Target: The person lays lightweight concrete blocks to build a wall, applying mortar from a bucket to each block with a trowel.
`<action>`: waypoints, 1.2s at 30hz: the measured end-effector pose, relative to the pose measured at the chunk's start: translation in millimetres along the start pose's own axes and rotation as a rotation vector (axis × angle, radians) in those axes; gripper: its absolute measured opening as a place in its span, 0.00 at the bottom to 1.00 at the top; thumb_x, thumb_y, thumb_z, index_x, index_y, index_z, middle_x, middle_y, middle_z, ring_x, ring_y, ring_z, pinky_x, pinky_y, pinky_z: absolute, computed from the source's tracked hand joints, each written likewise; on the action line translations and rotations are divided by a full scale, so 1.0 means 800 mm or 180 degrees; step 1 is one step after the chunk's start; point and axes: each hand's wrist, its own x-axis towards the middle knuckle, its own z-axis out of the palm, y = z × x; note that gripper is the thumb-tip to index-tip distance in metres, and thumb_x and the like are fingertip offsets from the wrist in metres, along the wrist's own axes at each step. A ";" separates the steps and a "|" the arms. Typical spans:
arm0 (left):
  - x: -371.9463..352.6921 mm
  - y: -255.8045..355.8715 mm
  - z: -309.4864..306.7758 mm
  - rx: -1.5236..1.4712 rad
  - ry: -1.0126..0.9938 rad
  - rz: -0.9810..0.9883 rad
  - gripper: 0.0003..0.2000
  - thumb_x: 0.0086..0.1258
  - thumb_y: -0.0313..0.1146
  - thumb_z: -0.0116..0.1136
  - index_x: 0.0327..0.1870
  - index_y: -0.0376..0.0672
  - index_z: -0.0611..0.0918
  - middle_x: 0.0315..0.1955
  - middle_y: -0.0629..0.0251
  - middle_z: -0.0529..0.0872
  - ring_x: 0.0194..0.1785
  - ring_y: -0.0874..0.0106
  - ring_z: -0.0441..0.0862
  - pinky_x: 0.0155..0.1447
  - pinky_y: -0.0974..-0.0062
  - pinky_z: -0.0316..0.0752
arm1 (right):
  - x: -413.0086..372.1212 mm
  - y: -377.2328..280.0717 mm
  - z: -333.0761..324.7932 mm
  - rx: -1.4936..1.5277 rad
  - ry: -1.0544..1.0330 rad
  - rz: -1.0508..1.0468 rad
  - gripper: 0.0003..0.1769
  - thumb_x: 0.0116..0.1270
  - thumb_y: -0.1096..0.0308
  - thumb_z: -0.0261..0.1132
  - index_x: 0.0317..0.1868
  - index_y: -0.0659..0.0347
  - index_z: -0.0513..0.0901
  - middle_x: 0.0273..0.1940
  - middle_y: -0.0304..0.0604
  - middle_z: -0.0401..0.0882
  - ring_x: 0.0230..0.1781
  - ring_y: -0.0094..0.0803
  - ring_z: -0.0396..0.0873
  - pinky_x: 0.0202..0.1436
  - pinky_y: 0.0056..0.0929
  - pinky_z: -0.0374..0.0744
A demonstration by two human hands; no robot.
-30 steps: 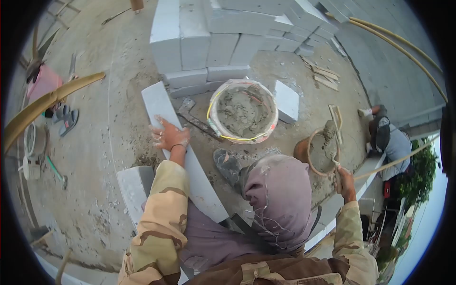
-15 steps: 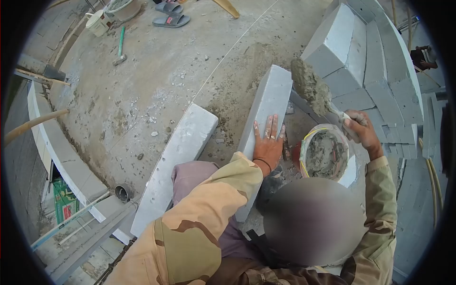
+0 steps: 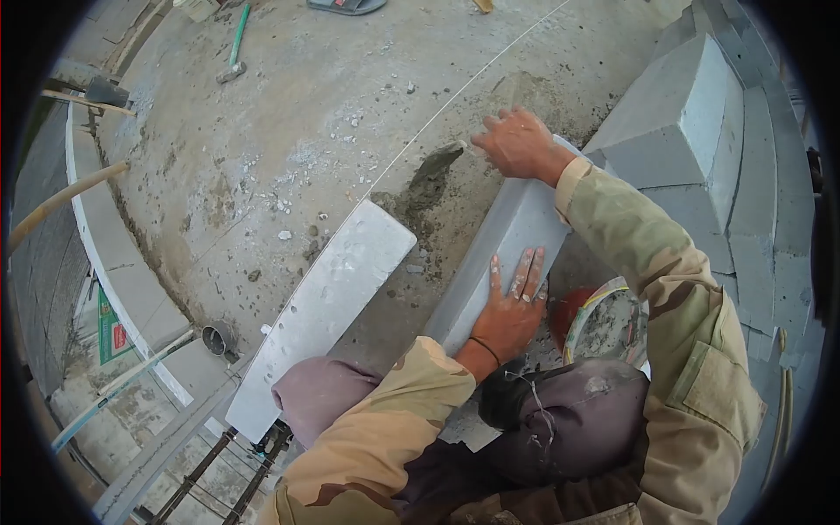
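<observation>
My left hand (image 3: 512, 306) lies with fingers spread on the upper face of a long grey block (image 3: 499, 249) and holds nothing. Past the block's far end, my right hand (image 3: 516, 143) is closed around the handle of a trowel, which is mostly hidden by the fingers. Wet mortar (image 3: 433, 175) shows at the trowel, low over the floor between the two blocks. A second pale block (image 3: 328, 306), pitted with small holes, lies on the left along a stretched string (image 3: 455, 94). Beside my right knee stands a bucket of mortar (image 3: 611, 325), partly hidden by my sleeve.
Stacked grey blocks (image 3: 665, 131) rise at the right. A green-handled hammer (image 3: 238, 48) lies on the floor at the upper left, with sandals (image 3: 347, 4) at the top edge. A low curved block wall (image 3: 118, 254) runs down the left, near a pipe end (image 3: 216, 338).
My right hand has swung from beside the bucket forward and left, bringing the mortar-loaded trowel past the block's far end. My left hand stays on the block. The view has shifted.
</observation>
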 end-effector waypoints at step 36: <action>0.002 0.002 0.003 -0.0271 0.0181 -0.0244 0.15 0.76 0.41 0.55 0.52 0.44 0.88 0.84 0.48 0.57 0.87 0.54 0.52 0.80 0.23 0.48 | 0.110 0.147 0.078 0.1091 -0.1352 -0.0060 0.33 0.56 0.40 0.75 0.50 0.62 0.91 0.40 0.58 0.90 0.46 0.56 0.88 0.50 0.50 0.83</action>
